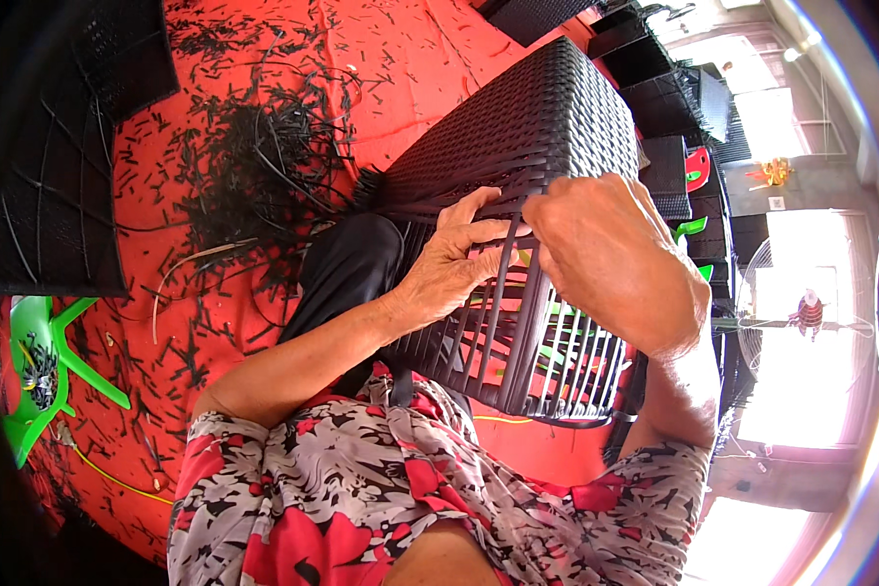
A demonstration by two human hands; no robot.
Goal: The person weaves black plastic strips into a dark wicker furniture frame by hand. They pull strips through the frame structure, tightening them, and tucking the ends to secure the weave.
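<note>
A dark wicker piece (498,122) stands tilted in front of me, its upper part tightly woven from flat plastic strips. Below the weave, bare upright strips and a corner post (529,342) are exposed, with gaps between them. At the weave's lower edge by this corner, my left hand (449,249) has its fingertips around a dark plastic strip. My right hand (610,254) is closed just across the corner, its back hiding most of its fingers and whatever they grip. Loose strip ends (366,186) bunch out from the weave's left side.
A tangled heap of black strips (264,146) and many cut bits lie on the red floor covering (391,59). At left are a green stool (83,366) and dark woven panels (49,176). More wicker pieces (654,98) line the right; a fan (801,303) stands beyond.
</note>
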